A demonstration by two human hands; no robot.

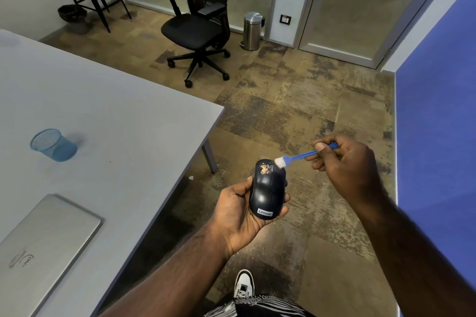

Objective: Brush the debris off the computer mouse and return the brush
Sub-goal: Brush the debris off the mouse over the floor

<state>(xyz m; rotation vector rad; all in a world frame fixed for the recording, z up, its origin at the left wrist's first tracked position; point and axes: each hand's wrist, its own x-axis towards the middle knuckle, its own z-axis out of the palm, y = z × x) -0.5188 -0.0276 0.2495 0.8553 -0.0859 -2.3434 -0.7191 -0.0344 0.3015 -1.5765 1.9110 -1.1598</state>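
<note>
My left hand (238,216) cups a black Lenovo computer mouse (268,189) from below, held out over the carpet beside the table. A small patch of tan debris (264,169) lies on the mouse's front, left of the scroll wheel. My right hand (345,162) pinches a small blue brush (298,156) by its handle. The brush's white bristles (279,161) touch the front right edge of the mouse, just right of the debris.
A grey table (108,116) fills the left, bearing a blue mesh cup (54,144) and a closed silver laptop (43,244). A black office chair (199,23) and steel bin (252,31) stand farther back. A blue wall (438,123) is at right.
</note>
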